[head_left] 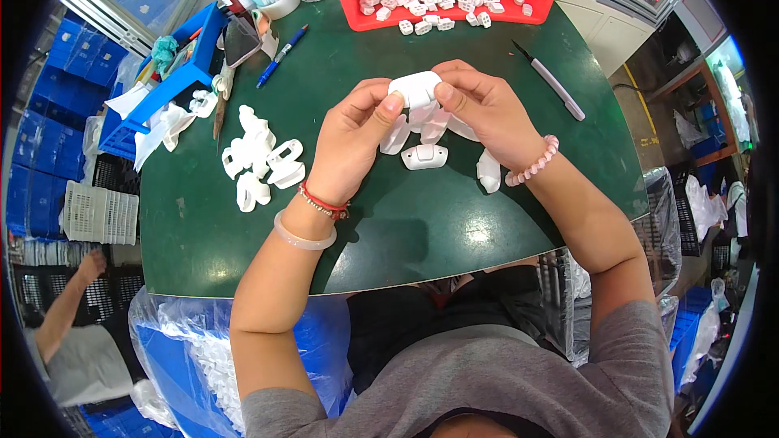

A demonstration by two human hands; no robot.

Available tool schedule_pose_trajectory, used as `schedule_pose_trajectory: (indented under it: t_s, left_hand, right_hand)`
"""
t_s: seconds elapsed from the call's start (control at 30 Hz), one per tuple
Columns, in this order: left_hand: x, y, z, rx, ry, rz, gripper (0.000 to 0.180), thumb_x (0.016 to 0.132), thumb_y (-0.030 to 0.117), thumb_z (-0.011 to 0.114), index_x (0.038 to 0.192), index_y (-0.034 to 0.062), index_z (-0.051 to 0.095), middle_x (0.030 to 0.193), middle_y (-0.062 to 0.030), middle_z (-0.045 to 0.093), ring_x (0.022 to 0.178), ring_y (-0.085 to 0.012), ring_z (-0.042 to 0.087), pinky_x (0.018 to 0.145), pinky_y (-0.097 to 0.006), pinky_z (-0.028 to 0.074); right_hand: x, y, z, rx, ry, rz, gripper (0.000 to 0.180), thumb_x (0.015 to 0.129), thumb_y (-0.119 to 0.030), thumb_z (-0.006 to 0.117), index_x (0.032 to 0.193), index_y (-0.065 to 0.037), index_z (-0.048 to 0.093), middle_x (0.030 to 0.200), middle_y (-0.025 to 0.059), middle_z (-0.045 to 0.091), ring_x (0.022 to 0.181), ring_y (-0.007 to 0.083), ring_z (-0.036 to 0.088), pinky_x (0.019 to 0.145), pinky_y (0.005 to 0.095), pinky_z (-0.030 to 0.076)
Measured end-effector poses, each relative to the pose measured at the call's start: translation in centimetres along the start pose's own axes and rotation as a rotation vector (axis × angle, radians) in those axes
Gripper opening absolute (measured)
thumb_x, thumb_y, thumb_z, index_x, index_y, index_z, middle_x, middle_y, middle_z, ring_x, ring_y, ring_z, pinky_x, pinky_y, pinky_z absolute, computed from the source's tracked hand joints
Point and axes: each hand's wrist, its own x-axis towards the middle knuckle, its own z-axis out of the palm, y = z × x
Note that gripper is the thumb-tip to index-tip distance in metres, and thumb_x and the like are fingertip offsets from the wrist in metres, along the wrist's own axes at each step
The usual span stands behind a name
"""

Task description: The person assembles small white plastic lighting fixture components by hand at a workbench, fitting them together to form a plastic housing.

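Between both hands, above the green table point(381, 231), is a white rounded plastic housing point(416, 88). My left hand point(357, 126) pinches its left end, thumb on the near face. Its right end is gripped by my right hand point(491, 109) in the same way. Just below lie several translucent white pieces point(426, 122), partly hidden by the hands. A similar white housing point(424, 156) rests on the table nearer to me. Beside my right wrist sits another white part point(488, 171). A heap of white plastic parts point(253, 150) lies left of my left hand.
A red tray point(454, 24) with small clear-white pieces stands at the far side. A blue pen point(281, 57) and a grey-white pen-like tool point(556, 89) lie on the table. At far left are a blue organizer box point(195, 73) and a phone point(241, 40). Another person's arm point(69, 304) shows at left.
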Motion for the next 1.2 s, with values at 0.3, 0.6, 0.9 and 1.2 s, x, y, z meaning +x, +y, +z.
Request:
schedule_pose_trajectory:
  t_s: [0.3,0.6,0.9,1.2]
  left_hand:
    - [0.1,-0.2,-0.7,0.047,-0.055,0.017,0.023,0.086,0.021,0.060,0.094,-0.0012,0.064,0.102,0.0008,0.052,0.078,-0.0061,0.048,0.067,-0.021,0.040]
    - [-0.1,0.1,-0.2,0.050,-0.079,-0.020,0.026,0.089,0.019,0.056,0.106,-0.0011,0.059,0.109,-0.0041,0.053,0.098,-0.0124,0.052,0.088,-0.028,0.042]
    - [0.0,0.0,0.3,0.080,0.216,0.004,0.028,0.088,0.017,0.059,0.108,-0.0022,0.058,0.090,-0.0050,0.063,0.077,-0.0107,0.060,0.073,-0.025,0.049]
    - [0.3,0.2,0.2,0.022,0.220,0.039,0.028,0.089,0.019,0.058,0.107,-0.0019,0.057,0.090,-0.0047,0.062,0.078,-0.0097,0.059,0.075,-0.024,0.049]
  right_hand:
    - [0.2,0.4,-0.4,-0.043,-0.051,-0.110,0.025,0.088,-0.020,0.059,0.095,0.003,0.061,0.101,0.0019,0.051,0.079,0.0065,0.050,0.067,0.0210,0.043]
    - [0.4,0.5,-0.5,-0.187,-0.010,-0.200,0.021,0.087,-0.018,0.058,0.096,0.001,0.062,0.101,0.0027,0.051,0.081,0.0084,0.050,0.069,0.0230,0.043]
    - [2.0,0.3,-4.5,-1.122,0.386,-0.517,0.018,0.080,-0.018,0.061,0.089,-0.003,0.059,0.091,0.0127,0.057,0.088,0.0279,0.053,0.076,0.0361,0.045]
    - [2.0,1.8,-11.3,-1.644,0.613,0.555,0.027,0.085,-0.024,0.053,0.102,-0.003,0.056,0.108,0.0138,0.056,0.104,0.0304,0.054,0.078,0.0435,0.049]
